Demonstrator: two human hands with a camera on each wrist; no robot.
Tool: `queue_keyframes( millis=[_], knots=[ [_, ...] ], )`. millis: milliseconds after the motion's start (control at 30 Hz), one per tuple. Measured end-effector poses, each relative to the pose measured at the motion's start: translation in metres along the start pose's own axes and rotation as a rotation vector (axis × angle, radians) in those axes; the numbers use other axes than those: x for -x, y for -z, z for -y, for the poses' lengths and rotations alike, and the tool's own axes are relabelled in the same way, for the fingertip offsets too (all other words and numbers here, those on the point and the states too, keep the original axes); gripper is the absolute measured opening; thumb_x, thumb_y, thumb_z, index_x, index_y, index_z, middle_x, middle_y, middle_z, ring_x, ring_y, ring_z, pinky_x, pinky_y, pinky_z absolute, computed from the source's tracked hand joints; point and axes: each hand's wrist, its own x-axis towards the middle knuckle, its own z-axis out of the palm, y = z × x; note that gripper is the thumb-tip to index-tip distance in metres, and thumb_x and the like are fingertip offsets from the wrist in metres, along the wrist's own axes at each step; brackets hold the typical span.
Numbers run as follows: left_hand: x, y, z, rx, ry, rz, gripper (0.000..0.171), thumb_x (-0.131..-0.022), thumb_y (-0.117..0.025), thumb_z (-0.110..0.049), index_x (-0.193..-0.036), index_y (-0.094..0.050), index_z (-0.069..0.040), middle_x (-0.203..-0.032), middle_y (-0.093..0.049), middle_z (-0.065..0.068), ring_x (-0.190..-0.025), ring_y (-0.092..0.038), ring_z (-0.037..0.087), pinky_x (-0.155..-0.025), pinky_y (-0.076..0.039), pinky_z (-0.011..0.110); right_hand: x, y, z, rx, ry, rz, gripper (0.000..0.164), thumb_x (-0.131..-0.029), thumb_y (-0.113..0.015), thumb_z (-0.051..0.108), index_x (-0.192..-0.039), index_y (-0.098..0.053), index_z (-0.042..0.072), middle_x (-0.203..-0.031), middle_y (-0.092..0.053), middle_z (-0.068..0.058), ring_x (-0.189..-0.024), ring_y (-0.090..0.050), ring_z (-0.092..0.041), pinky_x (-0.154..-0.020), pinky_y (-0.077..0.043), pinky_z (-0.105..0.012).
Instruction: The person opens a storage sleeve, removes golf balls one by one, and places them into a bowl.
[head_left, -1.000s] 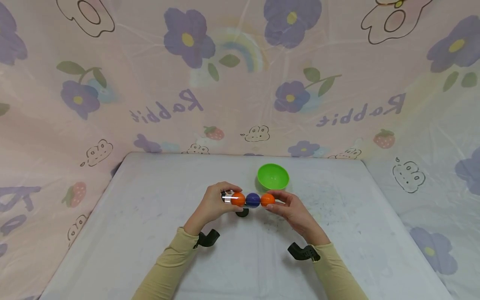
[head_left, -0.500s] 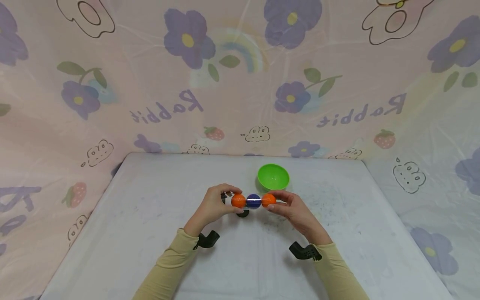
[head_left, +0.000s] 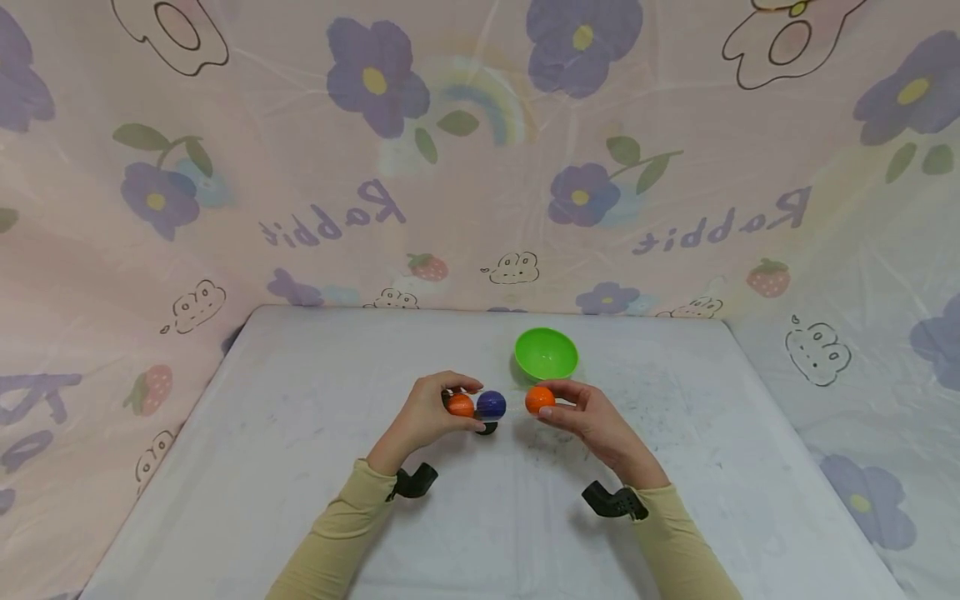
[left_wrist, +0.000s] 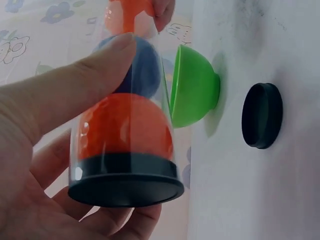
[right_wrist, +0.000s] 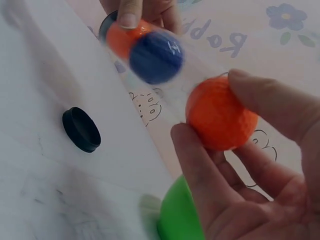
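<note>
My left hand [head_left: 423, 412] grips a clear plastic tube [right_wrist: 187, 80], held roughly level above the table. A black cap [left_wrist: 125, 187] closes its left end. Inside, an orange golf ball [left_wrist: 125, 127] sits against that cap, with a blue ball [head_left: 491, 406] beside it. At the tube's right end, the fingers and thumb of my right hand [head_left: 592, 425] pinch another orange golf ball [right_wrist: 220, 114]. A gap separates this ball from the blue one. Whether it is still partly within the tube's mouth, I cannot tell.
A second black cap [left_wrist: 262, 116] lies on the white table [head_left: 300, 500] below the tube. Behind my hands stands a green bowl [head_left: 546, 354]. Patterned cloth [head_left: 480, 167] hangs at the back and sides.
The blue ball and the left orange ball have slid left along the tube toward the capped end. My right hand and its orange ball have shifted slightly right, opening a gap.
</note>
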Motion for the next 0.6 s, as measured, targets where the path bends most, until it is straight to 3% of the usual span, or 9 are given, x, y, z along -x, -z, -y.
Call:
queue_keyframes(
  millis=[300,600],
  knots=[
    [0.0025,-0.0010,0.0028,-0.005,0.001,0.002,0.051,-0.064,-0.090,-0.014,-0.110,-0.070,-0.010,-0.104,-0.068,-0.003,-0.092,-0.059,0.014,-0.081,-0.049,0.034,0.0006,-0.0002,0.0011,-0.004,0.012,0.024,0.050,-0.089,-0.070,0.014,-0.132,-0.050,0.000,-0.121,-0.061,-0.016,-0.106,-0.059,-0.027,-0.096,-0.043,-0.046],
    [0.0027,-0.0009,0.0046,0.050,0.023,0.008,0.047,-0.066,-0.090,-0.020,-0.108,-0.070,-0.014,-0.105,-0.068,-0.002,-0.093,-0.061,0.016,-0.081,-0.050,0.035,0.0002,-0.0013,0.0068,-0.042,0.014,0.015,0.052,-0.089,-0.070,0.014,-0.133,-0.049,-0.002,-0.123,-0.058,-0.016,-0.110,-0.058,-0.031,-0.093,-0.047,-0.034]
  ],
)
